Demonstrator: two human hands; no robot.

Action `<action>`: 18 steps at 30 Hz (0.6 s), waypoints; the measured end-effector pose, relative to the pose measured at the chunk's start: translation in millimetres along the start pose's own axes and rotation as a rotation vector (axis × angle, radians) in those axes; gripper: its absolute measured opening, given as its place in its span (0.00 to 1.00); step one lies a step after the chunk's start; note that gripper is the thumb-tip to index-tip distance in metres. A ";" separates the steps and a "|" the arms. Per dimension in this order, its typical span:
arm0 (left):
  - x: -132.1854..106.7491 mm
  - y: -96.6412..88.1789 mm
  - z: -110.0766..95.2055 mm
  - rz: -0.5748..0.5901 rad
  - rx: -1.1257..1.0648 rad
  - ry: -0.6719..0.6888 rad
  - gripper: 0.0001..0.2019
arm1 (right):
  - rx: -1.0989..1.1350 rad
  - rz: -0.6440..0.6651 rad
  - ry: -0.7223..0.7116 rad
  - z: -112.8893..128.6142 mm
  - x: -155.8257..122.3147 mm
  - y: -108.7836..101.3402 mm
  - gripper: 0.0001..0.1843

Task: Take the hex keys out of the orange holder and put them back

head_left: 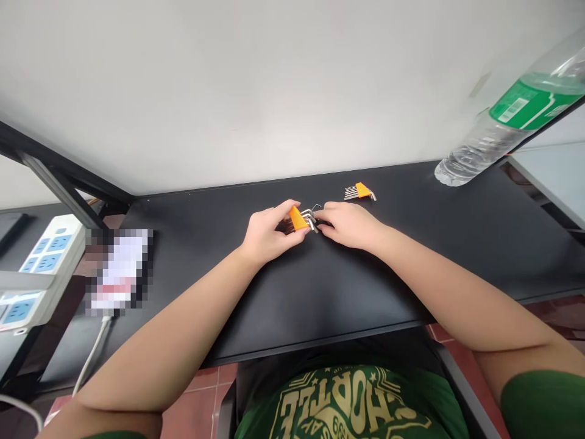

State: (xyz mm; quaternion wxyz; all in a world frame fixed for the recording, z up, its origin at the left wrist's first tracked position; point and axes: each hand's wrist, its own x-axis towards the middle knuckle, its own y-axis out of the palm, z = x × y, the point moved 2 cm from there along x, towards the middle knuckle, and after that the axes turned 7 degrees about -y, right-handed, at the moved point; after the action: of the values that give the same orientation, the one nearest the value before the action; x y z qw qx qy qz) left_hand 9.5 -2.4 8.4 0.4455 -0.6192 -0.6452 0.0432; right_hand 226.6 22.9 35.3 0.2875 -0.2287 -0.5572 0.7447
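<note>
My left hand (267,235) is closed round an orange holder of hex keys (298,218), held just above the black table (320,286). My right hand (350,224) pinches the bent metal ends of the keys (311,218) at the holder's right side. A second orange hex key set (360,191) lies flat on the table a little beyond my right hand, untouched.
A clear plastic water bottle with a green label (516,116) lies at the table's far right corner. A phone (119,268) with a white cable rests at the left edge. White power strips (39,268) sit further left. A white wall stands behind the table.
</note>
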 end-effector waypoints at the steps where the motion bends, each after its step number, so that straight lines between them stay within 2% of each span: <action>1: -0.1 0.0 0.7 -0.001 -0.009 -0.013 0.20 | -0.018 0.006 -0.004 0.2 0.7 1.3 0.10; 7: -0.4 0.7 3.3 0.009 0.003 -0.053 0.21 | -0.087 0.027 0.000 1.7 0.8 -0.6 0.10; 10: -0.1 1.1 2.4 0.020 0.025 -0.018 0.20 | -0.107 0.102 0.079 1.7 -2.4 -5.7 0.06; 13: 0.2 1.4 1.3 0.034 0.045 0.032 0.20 | -0.095 0.194 0.170 -0.4 -6.4 -11.1 0.07; 15: 0.2 1.3 0.7 0.039 0.057 0.058 0.20 | -0.040 0.163 0.164 -2.3 -8.1 -15.4 0.08; 18: 0.2 1.2 0.3 0.048 0.074 0.078 0.20 | 0.157 -0.042 0.044 -4.1 -9.0 -22.1 0.06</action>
State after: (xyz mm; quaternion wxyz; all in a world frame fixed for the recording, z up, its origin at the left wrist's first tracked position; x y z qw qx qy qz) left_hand 10.3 -1.8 7.5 0.4919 -0.6186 -0.6104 0.0535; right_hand 239.7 24.3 55.6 0.3324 -0.2100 -0.4952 0.7747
